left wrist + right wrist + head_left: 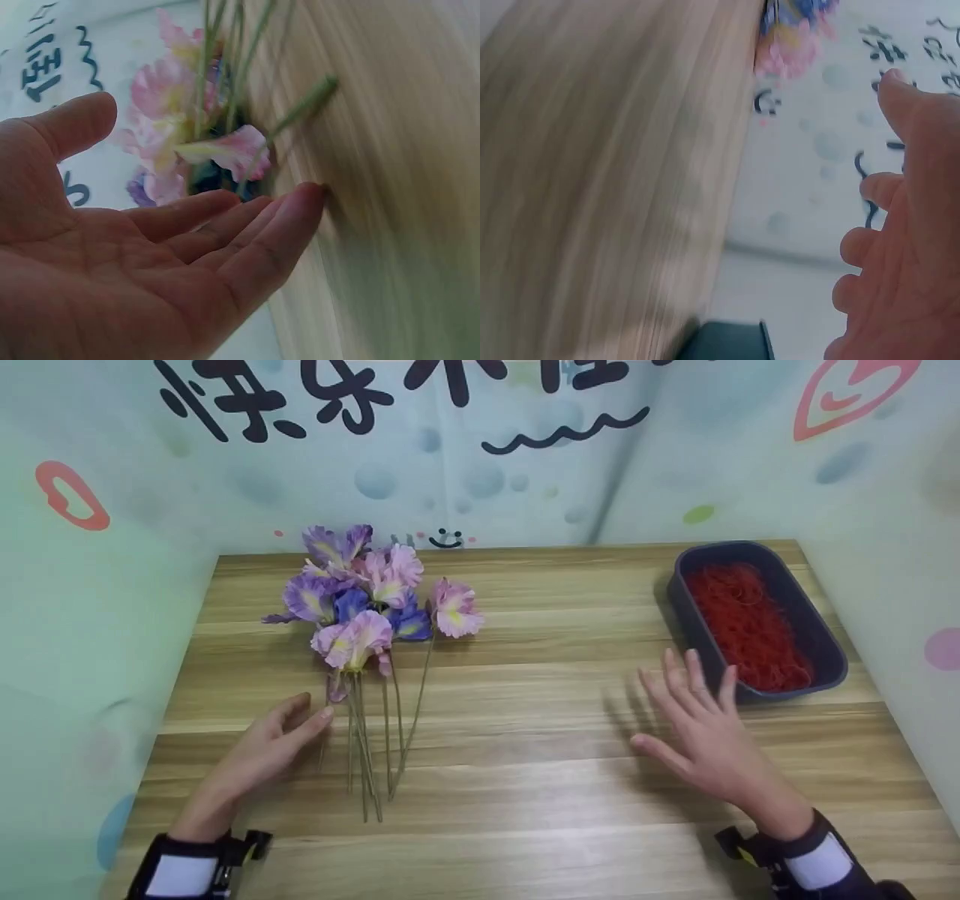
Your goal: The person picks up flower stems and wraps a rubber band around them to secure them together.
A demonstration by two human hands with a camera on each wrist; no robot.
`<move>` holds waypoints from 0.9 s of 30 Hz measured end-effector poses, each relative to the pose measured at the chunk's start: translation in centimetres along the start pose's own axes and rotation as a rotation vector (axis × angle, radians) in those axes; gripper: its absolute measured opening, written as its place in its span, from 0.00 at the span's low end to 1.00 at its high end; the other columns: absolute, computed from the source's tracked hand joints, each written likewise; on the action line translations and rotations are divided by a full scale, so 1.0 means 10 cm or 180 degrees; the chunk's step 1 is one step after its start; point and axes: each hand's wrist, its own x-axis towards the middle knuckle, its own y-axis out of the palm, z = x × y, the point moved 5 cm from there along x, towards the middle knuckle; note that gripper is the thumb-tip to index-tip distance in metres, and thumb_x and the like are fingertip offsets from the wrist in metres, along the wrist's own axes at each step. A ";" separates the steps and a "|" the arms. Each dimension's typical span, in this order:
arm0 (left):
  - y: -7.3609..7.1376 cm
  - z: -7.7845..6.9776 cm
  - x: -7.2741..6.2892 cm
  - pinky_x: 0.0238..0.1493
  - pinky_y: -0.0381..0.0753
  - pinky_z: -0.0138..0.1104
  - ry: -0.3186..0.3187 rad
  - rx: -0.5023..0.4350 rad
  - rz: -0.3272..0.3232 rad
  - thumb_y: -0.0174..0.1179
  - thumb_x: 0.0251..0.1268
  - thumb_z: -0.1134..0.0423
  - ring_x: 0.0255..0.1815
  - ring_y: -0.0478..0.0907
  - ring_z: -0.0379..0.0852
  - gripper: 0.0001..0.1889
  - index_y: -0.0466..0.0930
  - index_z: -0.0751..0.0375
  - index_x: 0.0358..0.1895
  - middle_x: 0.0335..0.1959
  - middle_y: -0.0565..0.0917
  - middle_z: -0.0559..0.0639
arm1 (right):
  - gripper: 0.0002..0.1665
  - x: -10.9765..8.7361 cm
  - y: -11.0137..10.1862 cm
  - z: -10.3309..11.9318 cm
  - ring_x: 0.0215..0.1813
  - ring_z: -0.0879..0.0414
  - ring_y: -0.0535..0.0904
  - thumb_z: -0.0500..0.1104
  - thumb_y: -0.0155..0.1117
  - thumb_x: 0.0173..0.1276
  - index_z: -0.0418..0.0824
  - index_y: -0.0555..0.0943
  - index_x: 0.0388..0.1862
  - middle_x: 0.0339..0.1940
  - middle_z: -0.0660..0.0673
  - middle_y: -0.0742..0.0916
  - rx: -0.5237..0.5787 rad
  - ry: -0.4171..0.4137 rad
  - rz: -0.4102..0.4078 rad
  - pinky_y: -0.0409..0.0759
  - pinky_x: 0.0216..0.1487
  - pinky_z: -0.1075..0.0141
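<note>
A loose bunch of purple, pink and blue ruffled flowers [356,639] lies on the wooden table, thin green stems [358,735] toward the near edge. One pink flower [456,607] sits apart on the right of the bunch. Beside the stems, on their left, is my left hand [266,746], its thumb apart from the fingers. In the left wrist view its palm [150,255] is bare, fingers slightly bent below a pink petal [240,152]. My right hand [705,735] has its fingers spread above the table, overlapping the near corner of a dark blue container [832,649]; it holds nothing.
Tangled thin red loops [750,630] fill the container, which stands at the table's back right. A pale printed backdrop [525,502] with black lettering rises along the table's back edge, and similar printed panels border both sides.
</note>
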 end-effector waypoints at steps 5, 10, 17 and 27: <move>-0.03 -0.02 0.10 0.94 0.53 0.63 -0.0064 -0.0739 0.0344 0.49 0.93 0.42 0.94 0.49 0.76 0.50 0.31 0.74 0.91 0.93 0.45 0.78 | 0.53 0.18 0.15 0.24 0.94 0.24 0.46 0.61 0.67 0.83 0.33 0.59 0.92 0.93 0.25 0.56 0.0508 0.0165 0.0667 0.30 0.90 0.20; 0.05 -0.07 0.17 0.89 0.73 0.50 -0.0068 -0.1395 0.0665 0.47 0.95 0.44 0.93 0.56 0.72 0.45 0.38 0.75 0.90 0.91 0.52 0.77 | 0.53 0.37 0.33 0.44 0.94 0.24 0.49 0.60 0.65 0.86 0.29 0.57 0.91 0.92 0.24 0.57 0.0951 0.0136 0.1197 0.39 0.91 0.23; 0.27 -0.18 0.24 0.88 0.76 0.49 -0.0133 -0.1679 0.0998 0.48 0.94 0.43 0.91 0.61 0.72 0.44 0.44 0.72 0.90 0.90 0.53 0.79 | 0.58 0.80 0.67 0.65 0.96 0.29 0.45 0.69 0.57 0.88 0.29 0.52 0.92 0.94 0.26 0.53 0.1289 0.0185 0.1887 0.38 0.96 0.32; 0.66 -0.52 0.49 0.90 0.68 0.48 0.0079 -0.2288 0.1212 0.44 0.96 0.53 0.94 0.54 0.72 0.36 0.46 0.75 0.89 0.90 0.53 0.81 | 0.68 1.29 0.98 1.19 0.98 0.34 0.43 0.75 0.65 0.79 0.31 0.50 0.93 0.95 0.28 0.50 0.1233 0.0395 0.1986 0.38 0.98 0.38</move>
